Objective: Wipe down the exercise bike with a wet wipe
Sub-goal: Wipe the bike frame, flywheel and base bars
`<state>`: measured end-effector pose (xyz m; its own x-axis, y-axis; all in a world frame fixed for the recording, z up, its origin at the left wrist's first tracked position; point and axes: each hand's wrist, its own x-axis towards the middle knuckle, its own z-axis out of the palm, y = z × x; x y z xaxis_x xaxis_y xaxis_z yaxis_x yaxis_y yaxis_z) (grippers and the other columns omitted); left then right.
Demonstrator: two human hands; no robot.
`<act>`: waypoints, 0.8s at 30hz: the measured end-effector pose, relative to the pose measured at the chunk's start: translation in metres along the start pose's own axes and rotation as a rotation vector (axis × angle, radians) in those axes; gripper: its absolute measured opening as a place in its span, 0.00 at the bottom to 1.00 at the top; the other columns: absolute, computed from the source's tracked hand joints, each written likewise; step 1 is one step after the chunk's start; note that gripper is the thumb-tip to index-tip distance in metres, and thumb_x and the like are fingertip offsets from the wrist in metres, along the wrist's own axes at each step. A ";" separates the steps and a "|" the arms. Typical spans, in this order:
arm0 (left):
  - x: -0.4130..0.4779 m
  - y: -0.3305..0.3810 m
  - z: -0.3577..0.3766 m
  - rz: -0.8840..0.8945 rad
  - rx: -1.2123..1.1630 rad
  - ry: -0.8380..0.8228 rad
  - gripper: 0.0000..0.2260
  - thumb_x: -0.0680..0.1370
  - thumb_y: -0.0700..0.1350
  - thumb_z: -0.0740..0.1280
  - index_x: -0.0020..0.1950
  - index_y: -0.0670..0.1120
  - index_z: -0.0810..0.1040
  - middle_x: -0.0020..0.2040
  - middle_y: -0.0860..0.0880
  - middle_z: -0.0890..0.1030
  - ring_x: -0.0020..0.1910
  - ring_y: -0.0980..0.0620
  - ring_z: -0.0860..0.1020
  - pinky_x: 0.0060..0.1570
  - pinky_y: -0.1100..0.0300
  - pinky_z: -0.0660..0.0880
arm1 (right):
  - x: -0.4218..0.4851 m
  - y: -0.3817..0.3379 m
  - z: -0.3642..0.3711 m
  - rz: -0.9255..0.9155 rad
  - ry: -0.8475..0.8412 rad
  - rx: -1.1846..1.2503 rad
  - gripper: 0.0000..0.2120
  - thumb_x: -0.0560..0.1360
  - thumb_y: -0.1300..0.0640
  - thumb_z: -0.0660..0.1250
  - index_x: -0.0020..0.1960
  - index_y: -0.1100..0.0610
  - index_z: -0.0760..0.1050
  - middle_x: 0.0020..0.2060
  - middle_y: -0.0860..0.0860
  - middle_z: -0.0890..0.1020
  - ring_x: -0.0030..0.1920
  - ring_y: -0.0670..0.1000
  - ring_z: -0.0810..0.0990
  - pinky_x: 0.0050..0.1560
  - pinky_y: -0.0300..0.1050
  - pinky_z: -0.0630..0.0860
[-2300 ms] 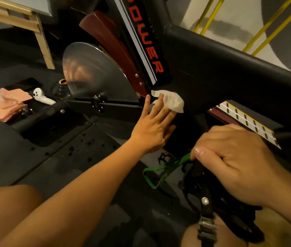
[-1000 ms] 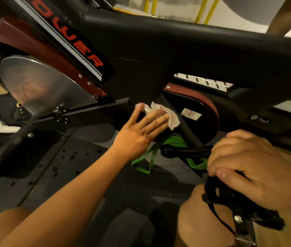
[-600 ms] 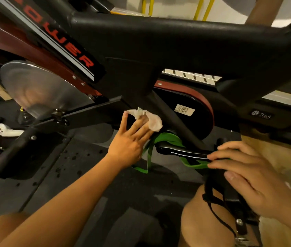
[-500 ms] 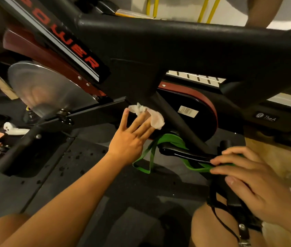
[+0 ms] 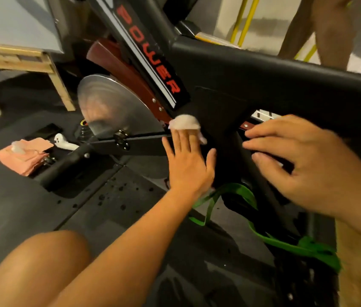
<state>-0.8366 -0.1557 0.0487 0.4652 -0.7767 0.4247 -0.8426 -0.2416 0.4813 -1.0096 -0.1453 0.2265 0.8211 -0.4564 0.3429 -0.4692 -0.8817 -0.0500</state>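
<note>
The black exercise bike frame [image 5: 274, 85] fills the upper right, with a red POWER label and a silver flywheel [image 5: 113, 107] at centre left. My left hand [image 5: 188, 160] lies flat with straight fingers, pressing a white wet wipe [image 5: 185, 122] against the frame just below the label. My right hand [image 5: 303, 162] hovers over the black crank arm [image 5: 261, 185] with loosely bent fingers, holding nothing that I can see. Green pedal straps [image 5: 237, 193] hang beneath both hands.
On the dark floor mat at left lie a pink cloth [image 5: 24, 156], a white earbud case [image 5: 64, 142] and a dark phone [image 5: 46, 130]. A wooden table leg [image 5: 61, 85] stands behind them. Another person's leg [image 5: 330, 29] is at the top right. My knee [image 5: 49, 258] is at bottom left.
My left hand has slid the wipe up the frame toward the POWER label. My right hand has let go of the pedal and lifted to the crank arm. The view has swung left.
</note>
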 end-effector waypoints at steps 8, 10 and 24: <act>-0.019 -0.021 0.025 -0.454 -0.574 -0.219 0.26 0.82 0.55 0.56 0.77 0.45 0.59 0.76 0.42 0.60 0.76 0.40 0.57 0.75 0.37 0.53 | 0.033 -0.019 0.080 -0.093 -0.196 -0.079 0.17 0.74 0.56 0.70 0.62 0.52 0.80 0.62 0.48 0.78 0.65 0.47 0.74 0.58 0.39 0.74; 0.008 -0.038 0.014 -0.542 -0.642 -0.214 0.27 0.81 0.57 0.56 0.75 0.44 0.57 0.76 0.41 0.59 0.75 0.38 0.60 0.73 0.39 0.59 | 0.042 -0.015 0.076 -0.093 -0.207 -0.112 0.17 0.74 0.57 0.70 0.62 0.53 0.79 0.62 0.48 0.79 0.66 0.47 0.74 0.57 0.39 0.73; -0.007 0.036 -0.007 -0.490 -0.811 -0.132 0.33 0.84 0.52 0.54 0.79 0.37 0.41 0.79 0.36 0.38 0.79 0.40 0.37 0.78 0.50 0.42 | 0.048 0.033 0.107 0.052 -0.055 0.120 0.15 0.67 0.63 0.57 0.46 0.65 0.81 0.47 0.57 0.83 0.48 0.46 0.76 0.57 0.20 0.63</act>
<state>-0.8687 -0.1546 0.0686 0.6403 -0.7675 -0.0312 -0.0949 -0.1193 0.9883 -0.9511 -0.2093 0.1405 0.8147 -0.5052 0.2848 -0.4724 -0.8629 -0.1794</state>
